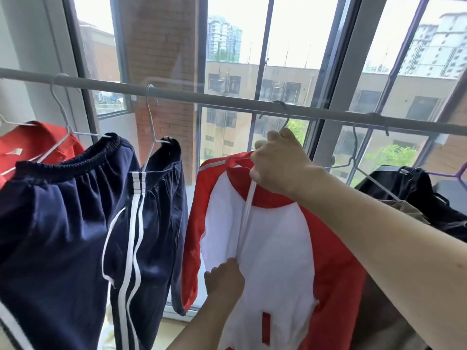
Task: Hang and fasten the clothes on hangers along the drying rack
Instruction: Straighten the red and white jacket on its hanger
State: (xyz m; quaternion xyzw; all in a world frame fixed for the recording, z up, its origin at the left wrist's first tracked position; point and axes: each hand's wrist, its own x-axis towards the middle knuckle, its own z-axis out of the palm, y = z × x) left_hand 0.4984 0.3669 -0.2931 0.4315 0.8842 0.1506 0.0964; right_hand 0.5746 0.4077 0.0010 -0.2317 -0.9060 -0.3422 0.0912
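Head view: grey metal drying rail [227, 99] runs from 9 o'clock to 3 o'clock across the window. Red and white zip-front jacket [273, 238] hangs at centre frame on a dark wire hanger [284, 114] hooked over the rail. Right hand [280, 165] at the jacket collar, fingers curled, pinching the top of the white zipper strip [246, 218]; the pull tab itself is hidden under the fingers. Left hand [223, 277] at 6 o'clock, fingers curled, gripping the zipper strip lower down on the white front panel. Strip is taut between both hands.

At 9 o'clock of the jacket: two pairs of navy track pants with white side stripes. Nearer pair [149, 223] on a white wire hanger [151, 127], further pair [50, 223] on another white wire hanger [63, 114], both hooked on the rail. Red garment [38, 142] at 10 o'clock, hung behind the pants, partly cut by the frame edge.

At 3 o'clock: black garment [414, 188] on a thin wire hanger [353, 157], and a purple plastic hanger [454, 173] at the frame edge. A khaki cloth [401, 208] sits just under the black garment; cannot tell what it is. Brick pillar [161, 72] and apartment blocks beyond the glass.
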